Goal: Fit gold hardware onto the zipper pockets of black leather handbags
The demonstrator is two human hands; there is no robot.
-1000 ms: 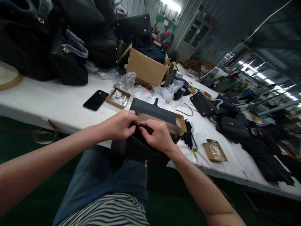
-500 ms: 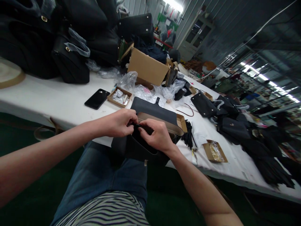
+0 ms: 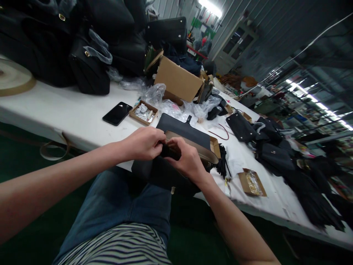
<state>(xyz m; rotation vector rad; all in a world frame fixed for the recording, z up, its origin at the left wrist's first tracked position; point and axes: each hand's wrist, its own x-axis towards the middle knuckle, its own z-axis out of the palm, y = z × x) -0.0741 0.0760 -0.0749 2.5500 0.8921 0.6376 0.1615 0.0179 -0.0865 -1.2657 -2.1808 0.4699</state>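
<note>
A black handbag lies at the table's near edge, partly over my lap, its flap folded back and its tan lining showing. My left hand is closed in a pinch on black material at the bag's mouth. Opposite it, my right hand curls over the mouth, thumb and forefinger a little apart around the black edge. The fingertips of both hands are close together and partly hidden, so the exact piece between them cannot be made out.
A phone and a small box of bits lie beyond my left hand. Behind the bag stand a cardboard carton and plastic wrap. At right are black cords, a box of gold-coloured parts and several black bags.
My right thumb and forefinger have spread apart from their tighter pinch. The left hand stays closed at the bag's mouth. The whole view has shifted slightly.
</note>
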